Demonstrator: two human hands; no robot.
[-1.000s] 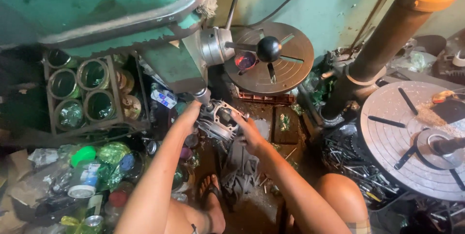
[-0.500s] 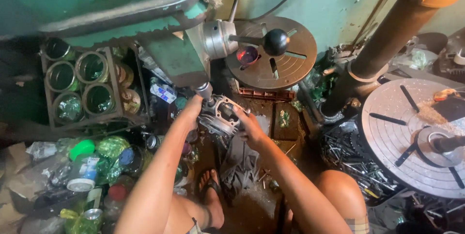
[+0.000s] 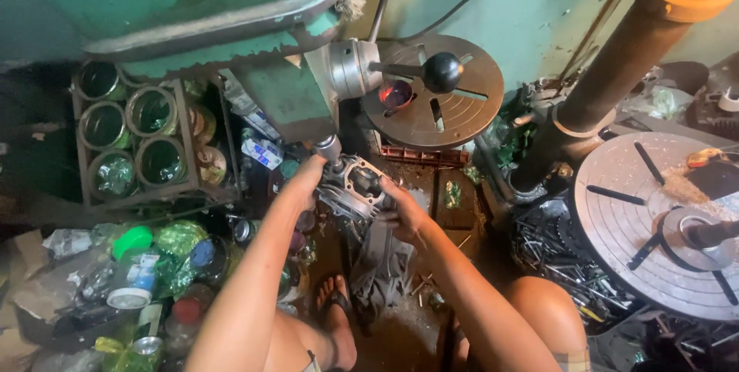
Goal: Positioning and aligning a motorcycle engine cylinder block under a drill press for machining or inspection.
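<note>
A grey finned metal engine cylinder (image 3: 356, 185) sits under the chuck (image 3: 329, 146) of a green drill press (image 3: 231, 25). My left hand (image 3: 306, 181) grips the cylinder's left side, just below the chuck. My right hand (image 3: 402, 210) holds its right side, fingers curled on the fins. The cylinder's round bore faces up towards the camera. Both forearms reach forward from the bottom of the view. The press feed handle with a black ball knob (image 3: 442, 72) sticks out to the right above the hands.
A round slotted metal table (image 3: 462, 110) lies behind the cylinder. A brown column (image 3: 616, 72) rises right, beside a grey slotted round plate (image 3: 639, 218). A rack of green tins (image 3: 131, 141) and plastic bottles (image 3: 138, 279) crowd the left. Metal scrap (image 3: 554, 249) and my sandalled foot (image 3: 337, 310) lie below.
The view has shifted slightly. Both hands keep hold of the cylinder under the chuck, with little movement.
</note>
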